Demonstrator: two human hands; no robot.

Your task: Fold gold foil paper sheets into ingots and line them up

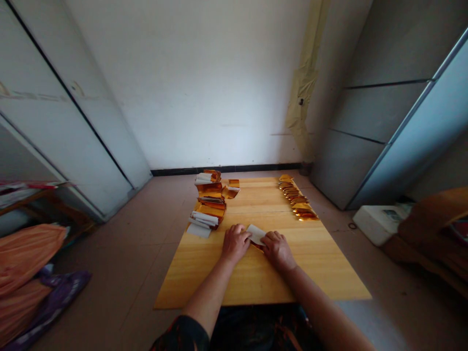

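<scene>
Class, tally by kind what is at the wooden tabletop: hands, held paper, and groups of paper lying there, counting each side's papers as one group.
Left hand and right hand: 2
Held paper: 1
Left paper group and right paper group: 2
Total: 5

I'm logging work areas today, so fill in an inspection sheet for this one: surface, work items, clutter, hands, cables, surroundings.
Surface: wooden tabletop.
Work items: pale sheet in hand; gold-and-white sheets piled loosely at left; gold pieces overlapping in a row at right.
Clutter: orange cloth off the table at left; white box off it at right.
Hands: left hand and right hand, bare, hold the pale sheet at opposite sides.
Cables: nothing seen.
Surroundings: white wall ahead with yellowish tape; grey cabinet left; tall grey unit right.
</scene>
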